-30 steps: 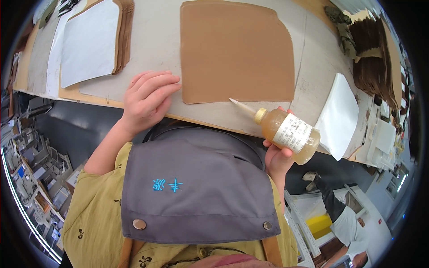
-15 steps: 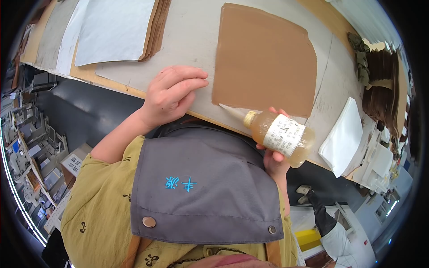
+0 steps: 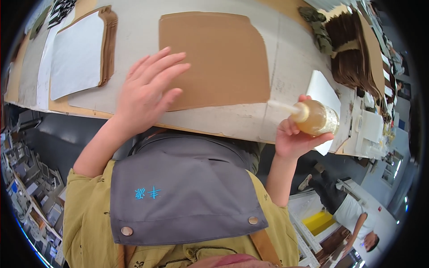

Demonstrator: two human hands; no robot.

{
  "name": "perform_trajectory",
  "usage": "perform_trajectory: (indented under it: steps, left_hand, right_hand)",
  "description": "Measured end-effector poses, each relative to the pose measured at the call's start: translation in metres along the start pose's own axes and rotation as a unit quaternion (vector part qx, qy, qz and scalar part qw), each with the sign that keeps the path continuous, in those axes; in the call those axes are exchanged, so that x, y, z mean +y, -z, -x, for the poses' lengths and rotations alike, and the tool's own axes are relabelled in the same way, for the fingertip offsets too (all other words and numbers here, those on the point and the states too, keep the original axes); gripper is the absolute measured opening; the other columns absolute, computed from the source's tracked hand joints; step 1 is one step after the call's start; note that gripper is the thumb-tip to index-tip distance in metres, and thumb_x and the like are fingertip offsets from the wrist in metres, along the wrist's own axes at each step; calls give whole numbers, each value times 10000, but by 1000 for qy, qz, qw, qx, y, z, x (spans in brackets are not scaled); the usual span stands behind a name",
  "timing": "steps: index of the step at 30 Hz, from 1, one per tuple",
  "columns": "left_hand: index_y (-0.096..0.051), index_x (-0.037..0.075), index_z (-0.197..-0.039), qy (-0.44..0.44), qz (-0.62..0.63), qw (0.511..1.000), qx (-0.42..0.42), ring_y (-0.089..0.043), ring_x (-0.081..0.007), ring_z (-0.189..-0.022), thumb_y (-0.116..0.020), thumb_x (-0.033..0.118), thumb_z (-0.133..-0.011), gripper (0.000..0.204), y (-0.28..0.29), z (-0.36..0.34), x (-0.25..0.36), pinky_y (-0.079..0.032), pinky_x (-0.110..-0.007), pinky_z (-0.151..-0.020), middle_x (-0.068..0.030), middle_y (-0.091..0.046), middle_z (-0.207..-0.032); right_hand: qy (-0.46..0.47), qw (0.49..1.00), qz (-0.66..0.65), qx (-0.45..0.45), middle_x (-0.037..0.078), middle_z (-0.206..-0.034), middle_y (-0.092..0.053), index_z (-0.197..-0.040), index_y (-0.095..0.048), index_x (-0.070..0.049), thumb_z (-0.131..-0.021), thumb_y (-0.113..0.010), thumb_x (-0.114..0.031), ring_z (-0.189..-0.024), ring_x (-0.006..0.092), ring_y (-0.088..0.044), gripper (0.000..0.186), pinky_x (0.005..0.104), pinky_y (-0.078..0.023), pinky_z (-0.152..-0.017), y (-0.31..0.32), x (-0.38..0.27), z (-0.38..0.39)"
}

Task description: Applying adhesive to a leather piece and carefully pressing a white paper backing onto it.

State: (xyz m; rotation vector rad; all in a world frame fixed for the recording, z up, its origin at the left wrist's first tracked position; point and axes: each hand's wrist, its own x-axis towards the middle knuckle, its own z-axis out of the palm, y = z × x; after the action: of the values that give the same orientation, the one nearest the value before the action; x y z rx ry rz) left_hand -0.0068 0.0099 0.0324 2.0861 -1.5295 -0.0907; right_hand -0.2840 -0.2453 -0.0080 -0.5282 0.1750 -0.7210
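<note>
A flat brown sheet, like leather, lies on the grey work surface in front of me. My left hand is at its left edge, fingers spread and holding nothing; the fingertips overlap the sheet, though whether they touch it I cannot tell. In my right hand is a clear squeeze bottle of amber liquid, tilted on its side. Its long pale nozzle points left, with the tip near the sheet's near right corner. The fingers wrap around the bottle's body.
At the left, a stack of brown pieces sits under a white sheet. A folded white sheet lies right of the bottle. Farther right stand stacked brown pieces beside a dark green cloth. Another person stands at lower right.
My right hand has carried the bottle rightward, its nozzle going from the sheet's near left corner to its near right one. My left hand's fingers have spread and come over the sheet's edge.
</note>
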Motion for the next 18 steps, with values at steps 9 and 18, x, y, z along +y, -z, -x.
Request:
perform_trajectory:
  steps: [9,18]
  left_hand:
    - [-304,238,-1625,-96,-127,973,-169,-250,-298,-1554,-558,505,-998,727,-72,-67,33,-175,-517,-1280,-17,-277,-1692]
    - [-318,249,-1623,-131,-155,948,-245,-255,-300,-1553,-454,667,-974,784,-61,-75,24,-161,-543,-1277,-18,-307,-1680]
  right_hand:
    - [72,997,9,36,223,-1537,-464,-1501,-446,-68,-822,-706,-733,-911,221,-668,986,360,-598,-831,47,-51,8]
    - [21,999,37,6,211,-1536,-464,-1514,-424,-52,-741,-752,-768,-1087,220,-643,1104,372,-572,-918,62,-64,-1]
